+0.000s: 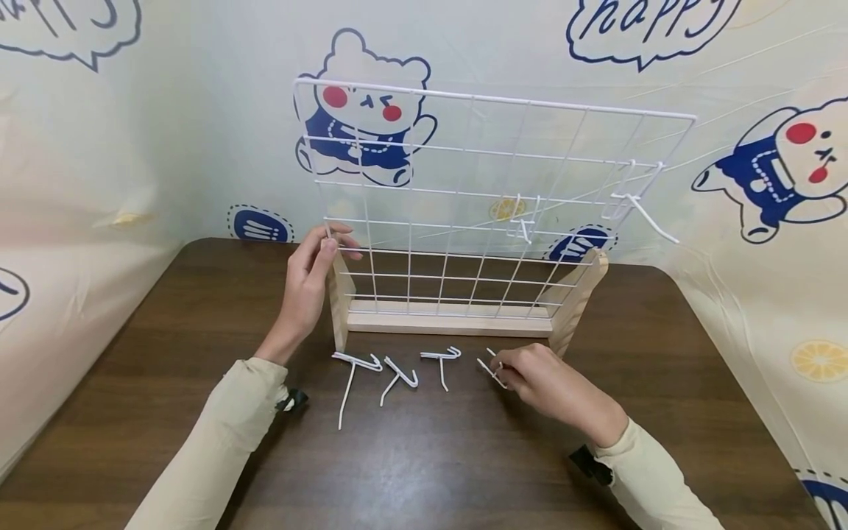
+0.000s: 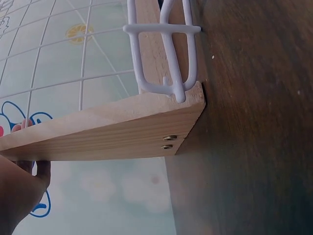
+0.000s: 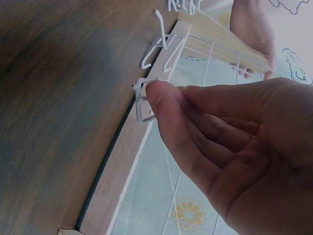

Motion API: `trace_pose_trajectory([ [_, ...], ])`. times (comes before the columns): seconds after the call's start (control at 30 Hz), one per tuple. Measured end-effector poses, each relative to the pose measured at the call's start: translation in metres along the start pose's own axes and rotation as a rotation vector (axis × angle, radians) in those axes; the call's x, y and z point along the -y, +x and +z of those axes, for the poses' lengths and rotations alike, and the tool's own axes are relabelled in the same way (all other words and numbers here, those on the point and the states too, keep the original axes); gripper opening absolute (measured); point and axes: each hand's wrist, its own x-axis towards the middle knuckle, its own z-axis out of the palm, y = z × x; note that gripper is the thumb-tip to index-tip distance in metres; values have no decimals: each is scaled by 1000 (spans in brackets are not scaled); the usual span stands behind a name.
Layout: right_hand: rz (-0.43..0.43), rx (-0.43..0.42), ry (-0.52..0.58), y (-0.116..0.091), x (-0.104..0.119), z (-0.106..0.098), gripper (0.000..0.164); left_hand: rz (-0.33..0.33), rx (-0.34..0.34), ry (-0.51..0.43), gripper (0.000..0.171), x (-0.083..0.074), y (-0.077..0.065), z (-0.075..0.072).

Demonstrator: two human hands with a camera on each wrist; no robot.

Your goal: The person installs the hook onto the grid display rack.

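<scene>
One white hook [image 1: 492, 373] pinched in the right grip [image 1: 539, 375], just in front of the wooden base [image 1: 450, 324]; the left grip [image 1: 306, 280] holds the wire rack [image 1: 472, 96] by its left edge. Three loose hooks [image 1: 400, 373] lie between them on the tabletop [image 1: 397, 471]; two hanging hooks [image 1: 652, 221] sit on the rack's right half.

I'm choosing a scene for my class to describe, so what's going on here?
A person holds the left side of a wire-grid rack with the left grip and pinches a white hook with the right grip. Three loose hooks lie on the table in front of the rack; two hung hooks are on its right half.
</scene>
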Motion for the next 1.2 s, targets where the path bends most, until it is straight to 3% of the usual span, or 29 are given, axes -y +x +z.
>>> trace_pose_trajectory([
  [0.6, -14, 7, 51, 0, -1, -5, 8, 8, -19, -1, 32, 2, -1, 1],
  [0.97, -10, 2, 18, 1, 0, -9, 20, 13, -23, 4, 28, 4, -3, 0],
  [1.2, 4, -8, 12, -1, 0, -12, 14, 16, -16, 5, 32, 3, -1, 2],
])
